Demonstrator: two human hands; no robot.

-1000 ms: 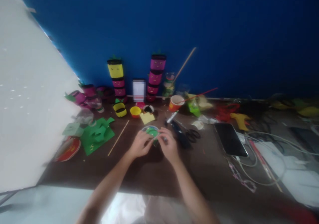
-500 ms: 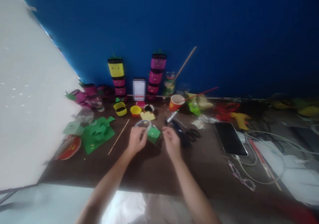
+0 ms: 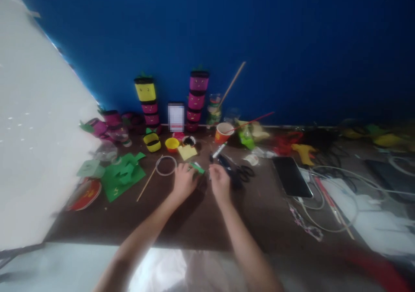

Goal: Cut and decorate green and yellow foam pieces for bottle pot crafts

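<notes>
My left hand [image 3: 185, 181] is closed around a small green paper box [image 3: 197, 168]; its fingers cover most of it, leaving only a green edge in sight. To the right, my right hand [image 3: 221, 183] has thumb and fingers pinched together close to the box. Something thin and dark seems to be at those fingertips, too small to name. A pale thin ring [image 3: 157, 166] lies on the table left of my left hand. Behind the right hand are a marker [image 3: 219, 149] and black-handled scissors [image 3: 246, 173].
Green paper pieces [image 3: 113, 184] and a wooden stick [image 3: 145, 187] lie at left. Stacked purple and yellow figures [image 3: 197, 84] stand along the blue wall. Further right are a paper cup [image 3: 222, 135], a yellow glue gun [image 3: 304, 153] and a phone [image 3: 292, 177] with cables.
The ring has left my left hand and lies on the table to its left. My left hand now covers more of the green box, whose dotted face no longer shows. The view shifted slightly right.
</notes>
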